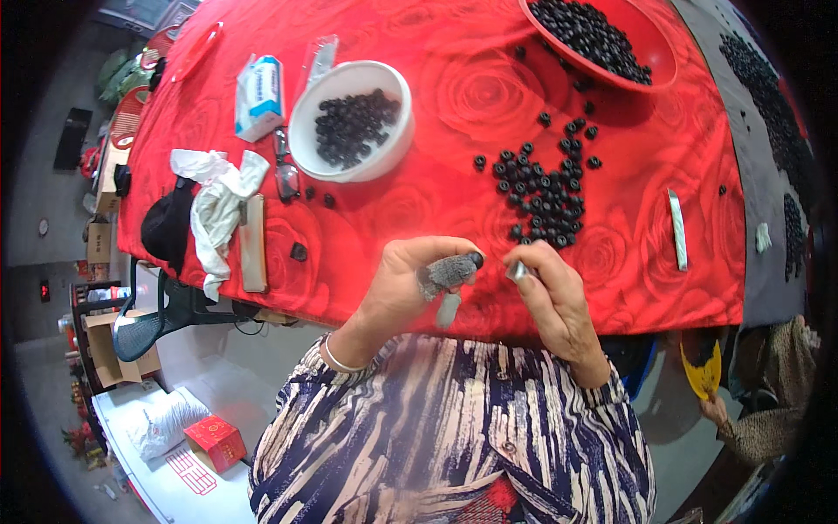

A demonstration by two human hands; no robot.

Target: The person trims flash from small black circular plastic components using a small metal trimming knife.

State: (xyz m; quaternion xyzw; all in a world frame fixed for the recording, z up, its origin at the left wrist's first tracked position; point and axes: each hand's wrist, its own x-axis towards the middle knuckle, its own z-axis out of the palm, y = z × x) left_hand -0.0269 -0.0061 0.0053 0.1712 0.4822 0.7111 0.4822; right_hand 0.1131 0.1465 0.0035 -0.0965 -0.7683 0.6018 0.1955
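Note:
My left hand pinches a small round black piece between thumb and wrapped finger. Grey covering sleeves that finger, and a pale covering is on another. Close by on the right, my right hand grips a short, shiny metal tool; its tip points toward the black piece, with a small gap between. Just beyond my hands lies a loose pile of similar black pieces, some showing a hole or ring on top.
A white bowl and a red bowl hold black pieces. Glasses, a tissue pack, white cloth and a flat bar lie left. A metal strip lies right. Another person's hand holds a yellow container.

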